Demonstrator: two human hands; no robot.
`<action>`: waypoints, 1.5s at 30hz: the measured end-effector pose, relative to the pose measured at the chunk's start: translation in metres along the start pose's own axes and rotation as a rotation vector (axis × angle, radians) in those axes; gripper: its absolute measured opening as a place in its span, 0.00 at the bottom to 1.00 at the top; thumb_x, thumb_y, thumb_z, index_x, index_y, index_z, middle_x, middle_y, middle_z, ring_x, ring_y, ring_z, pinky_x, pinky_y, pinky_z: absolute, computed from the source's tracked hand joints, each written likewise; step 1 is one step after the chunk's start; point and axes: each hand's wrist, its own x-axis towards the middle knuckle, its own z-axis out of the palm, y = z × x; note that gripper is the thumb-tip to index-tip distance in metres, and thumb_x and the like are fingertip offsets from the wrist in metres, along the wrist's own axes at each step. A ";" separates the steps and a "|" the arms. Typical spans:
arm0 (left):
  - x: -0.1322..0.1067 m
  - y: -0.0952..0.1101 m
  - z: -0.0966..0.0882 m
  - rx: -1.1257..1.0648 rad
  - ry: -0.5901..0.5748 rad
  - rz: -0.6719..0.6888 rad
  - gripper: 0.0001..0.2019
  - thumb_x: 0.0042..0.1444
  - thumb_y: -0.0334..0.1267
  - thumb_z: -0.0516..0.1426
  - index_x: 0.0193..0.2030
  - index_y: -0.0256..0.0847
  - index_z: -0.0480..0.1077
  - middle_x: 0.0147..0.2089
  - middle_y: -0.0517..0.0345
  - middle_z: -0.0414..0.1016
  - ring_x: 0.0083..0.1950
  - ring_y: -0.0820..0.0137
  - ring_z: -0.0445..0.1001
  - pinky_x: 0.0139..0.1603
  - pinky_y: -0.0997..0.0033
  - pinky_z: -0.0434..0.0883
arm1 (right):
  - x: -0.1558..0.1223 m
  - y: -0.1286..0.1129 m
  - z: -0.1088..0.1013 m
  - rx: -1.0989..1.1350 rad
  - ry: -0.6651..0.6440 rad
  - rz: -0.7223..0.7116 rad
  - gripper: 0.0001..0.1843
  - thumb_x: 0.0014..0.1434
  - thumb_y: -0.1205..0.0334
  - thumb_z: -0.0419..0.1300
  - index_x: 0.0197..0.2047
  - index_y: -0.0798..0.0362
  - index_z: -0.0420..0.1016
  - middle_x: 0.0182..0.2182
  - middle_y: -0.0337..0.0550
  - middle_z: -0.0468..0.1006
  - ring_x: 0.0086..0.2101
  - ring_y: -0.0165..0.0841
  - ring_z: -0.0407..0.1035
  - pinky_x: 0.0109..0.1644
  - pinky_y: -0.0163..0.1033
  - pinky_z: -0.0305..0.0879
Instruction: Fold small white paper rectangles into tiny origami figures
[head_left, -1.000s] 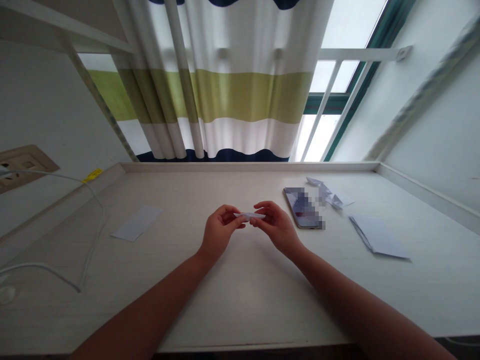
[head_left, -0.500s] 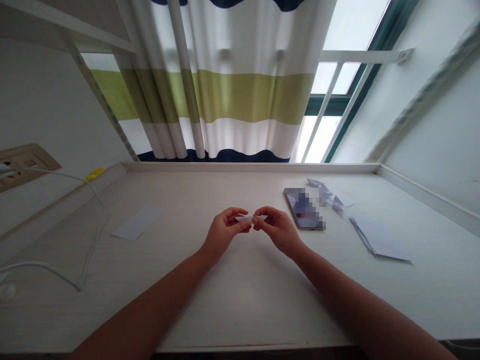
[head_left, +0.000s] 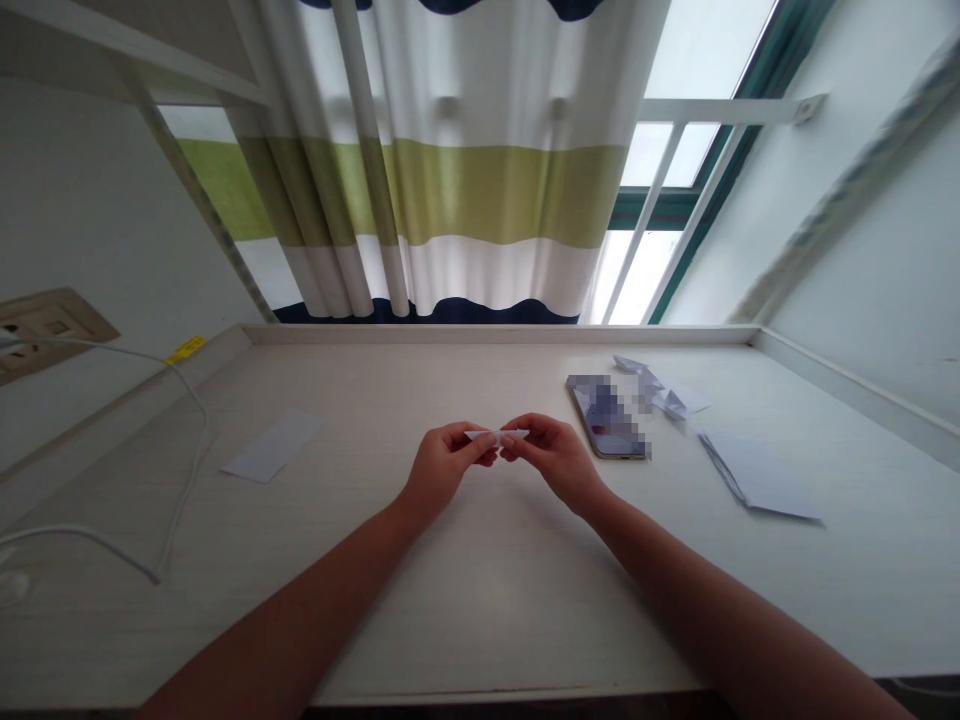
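Note:
A small folded piece of white paper [head_left: 496, 434] is held above the middle of the pale wooden desk [head_left: 480, 600]. My left hand [head_left: 442, 468] pinches its left end, fingers closed. My right hand [head_left: 555, 458] pinches its right end, fingers closed too. Both hands meet fingertip to fingertip, so most of the paper is hidden between them.
A phone [head_left: 606, 417] lies right of my hands, with small folded paper pieces [head_left: 660, 392] behind it and a stack of white sheets [head_left: 757, 475] further right. A white paper slip [head_left: 276, 445] and a white cable [head_left: 176, 500] lie on the left. A striped curtain [head_left: 465, 180] hangs behind.
My hands have drawn a little closer together along the paper, so less of it shows between the fingers. Nothing else on the desk moved.

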 end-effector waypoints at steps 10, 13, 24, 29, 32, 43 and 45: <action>0.000 0.001 -0.002 0.013 0.041 -0.004 0.09 0.43 0.40 0.61 0.27 0.36 0.74 0.23 0.57 0.75 0.26 0.70 0.73 0.31 0.70 0.72 | 0.000 -0.003 -0.002 -0.014 -0.012 0.020 0.12 0.41 0.56 0.66 0.26 0.56 0.72 0.16 0.36 0.73 0.20 0.28 0.68 0.27 0.35 0.65; 0.001 0.003 -0.004 -0.019 -0.019 -0.050 0.10 0.43 0.40 0.61 0.29 0.35 0.75 0.24 0.56 0.76 0.28 0.69 0.75 0.33 0.68 0.73 | 0.000 -0.005 -0.003 -0.008 -0.008 0.028 0.12 0.40 0.57 0.66 0.24 0.56 0.72 0.16 0.36 0.73 0.20 0.27 0.68 0.26 0.35 0.65; 0.002 0.002 -0.008 -0.079 -0.069 -0.070 0.11 0.45 0.41 0.60 0.26 0.33 0.73 0.24 0.53 0.76 0.26 0.69 0.74 0.32 0.67 0.73 | -0.002 -0.006 -0.002 0.038 -0.048 0.024 0.10 0.42 0.59 0.65 0.26 0.55 0.72 0.17 0.35 0.72 0.21 0.26 0.67 0.28 0.34 0.63; 0.003 -0.003 -0.009 -0.152 -0.098 -0.046 0.14 0.47 0.45 0.58 0.29 0.32 0.74 0.26 0.51 0.77 0.28 0.67 0.75 0.34 0.66 0.72 | -0.002 -0.009 -0.002 0.045 -0.023 0.042 0.09 0.42 0.60 0.66 0.23 0.56 0.72 0.16 0.36 0.73 0.21 0.26 0.67 0.29 0.35 0.63; 0.003 -0.003 -0.009 -0.145 -0.063 -0.036 0.14 0.47 0.44 0.58 0.28 0.32 0.74 0.24 0.52 0.76 0.26 0.68 0.74 0.32 0.67 0.72 | -0.001 -0.008 -0.002 0.053 -0.002 0.055 0.09 0.41 0.59 0.66 0.23 0.56 0.73 0.17 0.37 0.74 0.21 0.27 0.67 0.29 0.35 0.64; 0.004 -0.006 -0.003 -0.211 -0.038 -0.052 0.09 0.44 0.38 0.61 0.31 0.35 0.73 0.28 0.57 0.74 0.32 0.72 0.73 0.37 0.70 0.71 | 0.001 -0.002 0.000 0.116 0.095 0.023 0.11 0.39 0.58 0.67 0.27 0.55 0.76 0.20 0.39 0.76 0.23 0.28 0.69 0.32 0.37 0.67; 0.004 -0.006 -0.002 -0.223 -0.020 -0.056 0.08 0.44 0.38 0.60 0.30 0.35 0.72 0.29 0.57 0.74 0.33 0.71 0.72 0.36 0.70 0.71 | 0.000 -0.002 0.002 0.103 0.063 -0.006 0.11 0.39 0.59 0.67 0.28 0.54 0.76 0.22 0.38 0.76 0.25 0.28 0.69 0.33 0.37 0.66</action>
